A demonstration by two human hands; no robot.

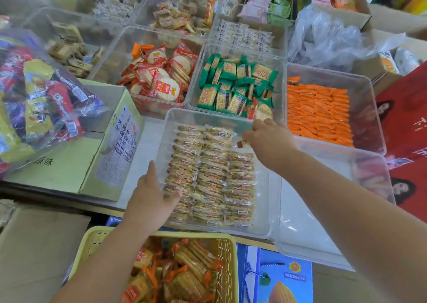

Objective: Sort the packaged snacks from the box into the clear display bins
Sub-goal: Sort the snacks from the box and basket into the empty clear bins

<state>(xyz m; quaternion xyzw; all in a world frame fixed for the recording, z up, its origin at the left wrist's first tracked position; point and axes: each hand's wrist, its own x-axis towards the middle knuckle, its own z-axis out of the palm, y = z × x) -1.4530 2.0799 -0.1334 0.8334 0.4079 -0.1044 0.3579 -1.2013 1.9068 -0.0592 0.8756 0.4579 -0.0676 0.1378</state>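
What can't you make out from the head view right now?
- Packet in the right hand's grip: mostly hidden by fingers, head view.
- Yellow basket: head view, cut by bottom edge, partly covered by left forearm.
- Far packet labels: head view, blurred, too small.
- Near right bin: head view, right forearm hides its middle.

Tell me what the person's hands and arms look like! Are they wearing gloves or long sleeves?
No gloves. The left hand and the right hand are bare, and I can see no rings. The left forearm and the right forearm are bare too: no sleeves, watch or bracelet show anywhere in the picture.
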